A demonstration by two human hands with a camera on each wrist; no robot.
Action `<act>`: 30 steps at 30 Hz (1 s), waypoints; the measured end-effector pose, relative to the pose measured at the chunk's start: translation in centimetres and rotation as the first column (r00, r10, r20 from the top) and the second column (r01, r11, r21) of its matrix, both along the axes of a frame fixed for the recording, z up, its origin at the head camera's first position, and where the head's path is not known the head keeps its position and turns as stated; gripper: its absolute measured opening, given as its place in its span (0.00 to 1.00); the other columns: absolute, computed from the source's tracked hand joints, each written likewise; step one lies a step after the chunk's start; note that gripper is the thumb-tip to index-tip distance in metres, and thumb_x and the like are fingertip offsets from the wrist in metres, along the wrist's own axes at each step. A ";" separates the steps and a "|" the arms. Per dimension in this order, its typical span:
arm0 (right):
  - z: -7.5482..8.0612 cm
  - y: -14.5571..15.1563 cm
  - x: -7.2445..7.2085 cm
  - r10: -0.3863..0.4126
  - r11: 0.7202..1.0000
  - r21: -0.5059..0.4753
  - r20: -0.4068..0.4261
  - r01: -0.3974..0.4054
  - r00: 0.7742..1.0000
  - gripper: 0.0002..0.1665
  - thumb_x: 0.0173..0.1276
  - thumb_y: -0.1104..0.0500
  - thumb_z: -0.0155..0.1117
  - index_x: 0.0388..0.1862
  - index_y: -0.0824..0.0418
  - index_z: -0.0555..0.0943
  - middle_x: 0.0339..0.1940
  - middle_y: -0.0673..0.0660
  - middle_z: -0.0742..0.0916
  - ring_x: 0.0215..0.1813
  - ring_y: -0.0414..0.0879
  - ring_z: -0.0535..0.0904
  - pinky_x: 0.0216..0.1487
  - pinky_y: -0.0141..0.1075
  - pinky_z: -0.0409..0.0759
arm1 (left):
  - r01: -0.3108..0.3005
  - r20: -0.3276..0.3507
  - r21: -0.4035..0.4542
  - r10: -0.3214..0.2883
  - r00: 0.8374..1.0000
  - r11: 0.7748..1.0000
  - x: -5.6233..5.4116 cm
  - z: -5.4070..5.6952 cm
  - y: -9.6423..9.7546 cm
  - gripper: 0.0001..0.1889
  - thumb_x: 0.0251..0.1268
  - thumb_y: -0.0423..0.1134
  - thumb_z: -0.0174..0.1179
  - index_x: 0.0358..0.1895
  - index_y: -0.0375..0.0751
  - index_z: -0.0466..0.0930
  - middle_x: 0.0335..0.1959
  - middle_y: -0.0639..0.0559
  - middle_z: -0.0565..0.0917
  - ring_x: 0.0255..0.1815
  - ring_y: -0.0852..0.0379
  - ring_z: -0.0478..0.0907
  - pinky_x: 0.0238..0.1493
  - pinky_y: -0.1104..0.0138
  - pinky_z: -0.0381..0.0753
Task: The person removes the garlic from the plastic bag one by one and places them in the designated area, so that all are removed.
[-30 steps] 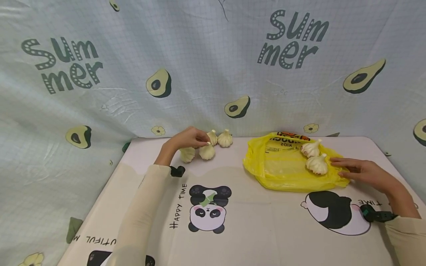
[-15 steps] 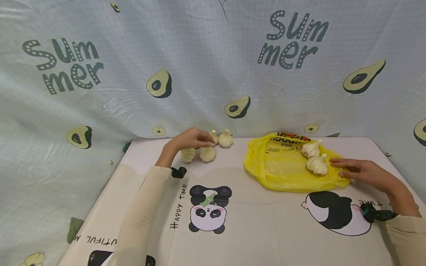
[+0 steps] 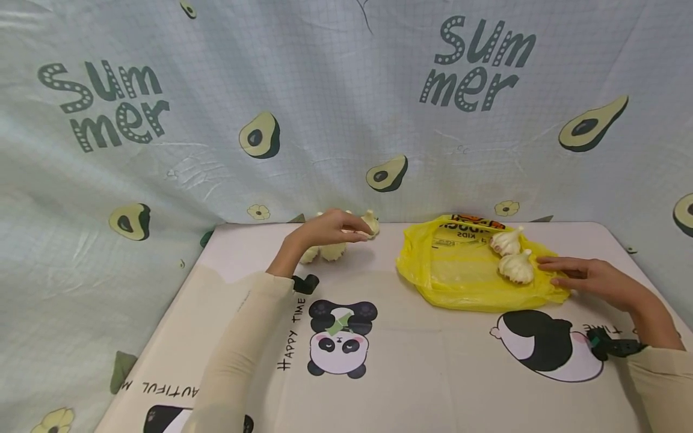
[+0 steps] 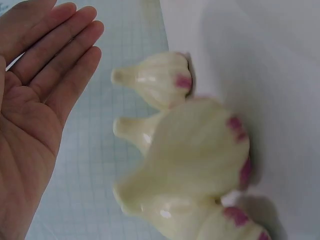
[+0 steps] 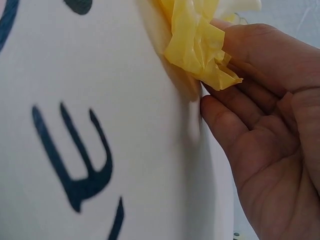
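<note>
My left hand point(image 3: 328, 231) hovers above a group of several garlic bulbs point(image 3: 332, 252) at the back left of the table and hides part of them. In the left wrist view its fingers are straight, with nothing held; pink-marked white bulbs point(image 4: 200, 145) stand beside the palm. One bulb point(image 3: 371, 225) shows just past the fingertips. A yellow plastic bag point(image 3: 460, 273) lies spread at the back right, bearing two garlic bulbs point(image 3: 516, 268). At its right edge rests my right hand point(image 3: 601, 281), fingers loosely extended; in the right wrist view they lie beside a crumpled bag corner point(image 5: 205, 55).
The light table cover point(image 3: 411, 361) carries panda prints and lettering. Behind the table's back edge hangs a pale curtain point(image 3: 325, 90) with avocado prints. The bag lies close to that edge.
My left hand has moved right, from over the front bulbs towards the rightmost one, and its fingers have straightened. The front bulbs have shifted slightly left. The right hand and bag stay put.
</note>
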State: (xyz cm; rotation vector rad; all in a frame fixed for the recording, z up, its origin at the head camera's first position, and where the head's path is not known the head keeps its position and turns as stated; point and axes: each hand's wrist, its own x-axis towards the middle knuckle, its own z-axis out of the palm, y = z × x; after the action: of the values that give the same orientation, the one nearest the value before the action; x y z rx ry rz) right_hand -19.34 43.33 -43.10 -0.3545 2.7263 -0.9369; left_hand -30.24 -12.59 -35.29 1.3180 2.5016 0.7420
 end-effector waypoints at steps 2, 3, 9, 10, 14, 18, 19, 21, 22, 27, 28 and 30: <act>0.0 0.0 0.0 -0.001 1.000 -0.007 0.006 0.001 1.000 0.28 0.75 0.48 0.64 0.67 0.61 0.80 0.61 0.26 0.72 0.72 0.75 0.62 0.48 0.13 0.65 | 0.027 -0.001 -0.001 -0.027 1.000 1.000 0.2 0.1 0.9 0.16 0.75 0.45 0.61 0.58 0.43 0.86 0.54 0.53 0.88 0.52 0.57 0.83 0.57 0.56 0.82; 0.0 0.0 0.0 -0.003 1.000 -0.009 0.008 0.003 1.000 0.28 0.75 0.48 0.64 0.67 0.61 0.80 0.60 0.24 0.71 0.72 0.75 0.62 0.48 0.13 0.65 | 0.038 -0.002 -0.004 -0.038 0.999 0.999 0.3 0.1 1.4 0.16 0.75 0.46 0.61 0.58 0.44 0.86 0.54 0.53 0.87 0.52 0.57 0.83 0.58 0.55 0.82; -0.1 0.1 -0.2 -0.009 0.998 -0.057 0.051 0.012 0.999 0.29 0.75 0.49 0.64 0.69 0.62 0.78 0.57 0.20 0.70 0.75 0.75 0.56 0.70 0.45 0.70 | 0.105 -0.026 -0.024 -0.106 0.994 0.994 0.9 0.2 4.3 0.17 0.76 0.47 0.60 0.59 0.44 0.85 0.57 0.51 0.86 0.58 0.53 0.82 0.61 0.57 0.80; -0.2 0.2 -0.2 -0.010 0.997 -0.074 0.064 0.015 0.998 0.29 0.75 0.49 0.64 0.69 0.62 0.78 0.56 0.19 0.70 0.76 0.76 0.54 0.72 0.56 0.66 | 0.124 -0.035 -0.019 -0.124 0.992 0.992 1.0 0.2 4.7 0.17 0.76 0.46 0.60 0.59 0.43 0.85 0.57 0.50 0.86 0.59 0.52 0.82 0.61 0.58 0.79; -0.4 0.4 -0.3 -0.015 0.990 -0.136 0.103 0.029 0.995 0.30 0.75 0.51 0.64 0.69 0.65 0.76 0.55 0.19 0.70 0.77 0.77 0.49 0.66 0.75 0.55 | 0.193 -0.062 0.008 -0.192 0.979 0.981 1.2 0.2 6.6 0.17 0.77 0.44 0.59 0.59 0.39 0.85 0.57 0.51 0.86 0.58 0.57 0.82 0.60 0.61 0.80; -0.8 0.8 -0.1 -0.008 0.988 -0.156 0.081 0.020 0.997 0.28 0.76 0.53 0.63 0.69 0.65 0.77 0.55 0.18 0.70 0.83 0.44 0.49 0.78 0.45 0.58 | 0.239 -0.074 0.027 -0.236 0.969 0.971 1.6 0.3 8.4 0.16 0.77 0.43 0.59 0.59 0.40 0.85 0.57 0.51 0.87 0.57 0.62 0.82 0.60 0.63 0.79; -0.9 0.9 0.0 0.001 0.987 -0.161 0.063 0.009 0.998 0.26 0.77 0.53 0.62 0.68 0.65 0.77 0.56 0.18 0.71 0.80 0.31 0.51 0.75 0.32 0.60 | 0.247 -0.078 0.029 -0.244 0.967 0.969 1.6 0.3 8.9 0.16 0.77 0.43 0.59 0.59 0.41 0.85 0.57 0.52 0.86 0.57 0.62 0.82 0.60 0.64 0.79; -1.0 1.1 0.1 0.016 0.985 -0.171 0.025 -0.011 1.000 0.24 0.77 0.55 0.62 0.67 0.65 0.78 0.57 0.17 0.71 0.67 0.14 0.54 0.60 0.14 0.59 | 0.263 -0.080 0.038 -0.260 0.962 0.964 1.8 0.2 9.9 0.16 0.77 0.43 0.59 0.60 0.43 0.85 0.57 0.52 0.86 0.58 0.62 0.81 0.60 0.66 0.78; -1.1 1.2 0.1 0.022 0.985 -0.173 0.005 -0.021 1.000 0.23 0.77 0.56 0.61 0.67 0.65 0.79 0.58 0.17 0.71 0.59 0.10 0.56 0.52 0.10 0.58 | 0.270 -0.078 0.038 -0.267 0.961 0.962 1.8 0.2 10.4 0.15 0.78 0.43 0.58 0.60 0.44 0.85 0.58 0.53 0.86 0.59 0.62 0.81 0.61 0.67 0.78; -1.2 1.4 0.2 0.042 0.977 -0.209 -0.024 -0.046 0.999 0.20 0.77 0.60 0.61 0.64 0.66 0.81 0.59 0.18 0.73 0.58 0.08 0.57 0.52 0.11 0.60 | 0.312 -0.053 0.033 -0.310 0.949 0.950 2.1 -0.2 13.0 0.15 0.78 0.42 0.57 0.62 0.44 0.84 0.59 0.52 0.85 0.59 0.62 0.81 0.62 0.64 0.78; -1.1 1.4 0.2 0.044 0.977 -0.210 -0.023 -0.048 0.999 0.20 0.77 0.60 0.62 0.63 0.66 0.81 0.59 0.18 0.73 0.58 0.08 0.57 0.52 0.11 0.60 | 0.317 -0.042 0.028 -0.315 0.948 0.948 2.2 -0.3 13.5 0.16 0.79 0.42 0.57 0.62 0.44 0.83 0.59 0.51 0.85 0.59 0.62 0.81 0.62 0.63 0.78; -1.1 1.4 0.1 0.049 0.977 -0.208 -0.017 -0.051 0.999 0.20 0.76 0.60 0.62 0.63 0.66 0.81 0.59 0.18 0.72 0.58 0.08 0.57 0.52 0.11 0.60 | 0.323 -0.019 0.024 -0.323 0.946 0.946 2.2 -0.5 14.4 0.16 0.79 0.42 0.57 0.62 0.43 0.83 0.59 0.49 0.85 0.58 0.62 0.81 0.62 0.63 0.78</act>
State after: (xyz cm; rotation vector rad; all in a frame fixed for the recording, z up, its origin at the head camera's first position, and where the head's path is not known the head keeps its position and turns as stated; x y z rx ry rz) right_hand -19.23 44.76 -44.18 -0.4657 2.6214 -1.2139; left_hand -28.02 1.83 -35.76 1.6922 2.2092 0.6925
